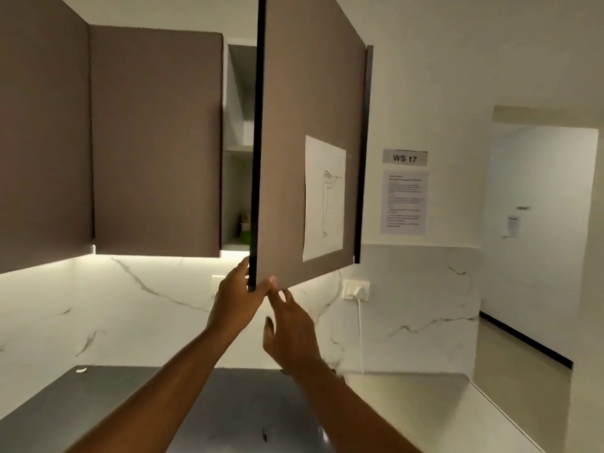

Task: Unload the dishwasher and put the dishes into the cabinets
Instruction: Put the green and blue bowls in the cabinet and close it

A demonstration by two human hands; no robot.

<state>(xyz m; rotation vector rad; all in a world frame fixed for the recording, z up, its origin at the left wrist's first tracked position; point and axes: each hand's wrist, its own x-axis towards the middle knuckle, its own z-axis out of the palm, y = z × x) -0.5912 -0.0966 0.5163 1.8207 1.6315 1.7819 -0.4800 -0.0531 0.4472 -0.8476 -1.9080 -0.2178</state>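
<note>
Cabinet door (310, 142) stands ajar above both hands; the left hand (237, 295) grips its bottom corner, the right hand (291, 328) hangs relaxed just beside. Behind the door, shelves (238, 148) mostly hide; one green item (245, 235) is unclear.

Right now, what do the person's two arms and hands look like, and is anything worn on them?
Both forearms are bare as far as the view shows: no sleeves, watch, bracelet or gloves. The left hand and the right hand show no rings on the fingers that can be seen.
</note>
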